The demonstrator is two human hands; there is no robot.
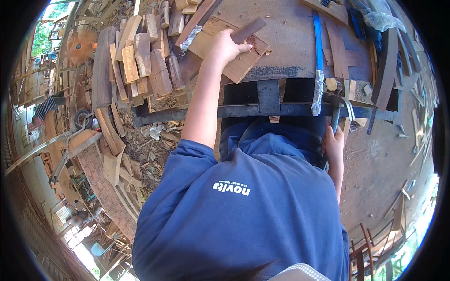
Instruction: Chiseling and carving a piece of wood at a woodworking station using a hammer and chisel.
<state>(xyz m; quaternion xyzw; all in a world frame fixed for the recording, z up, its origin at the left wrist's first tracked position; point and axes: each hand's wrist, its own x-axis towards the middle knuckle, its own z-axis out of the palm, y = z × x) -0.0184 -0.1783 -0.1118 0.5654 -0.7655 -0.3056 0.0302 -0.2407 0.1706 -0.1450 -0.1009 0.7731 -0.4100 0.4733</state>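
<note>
Steadying a short piece on a flat board with one hand while the other holds a hammer low: a woodworking arrangement, read from left to right. At far left, a crowded stack of timber offcuts reaches toward the working area. Next, the left hand extends over the pale wooden board, which lies askew on the workbench near its front edge. Its thumb and fingers close on the lower end of a dark brown bar, apparently of wood, which slants up to the right; the hand hides that end, so whether it is a tool handle or a workpiece cannot be told. Reddish shavings lie on the board beside the thumb. Farther right, a blue strip, wrapped in pale plastic at its near end, crosses the bench. At right, the right hand is wrapped around the handle of the hammer, the head standing just beyond the bench's front edge, well apart from the bar. The step in hand appears to be positioning the bar; a next move would call for a firm left hold, with fingers clear of any striking line.
</note>
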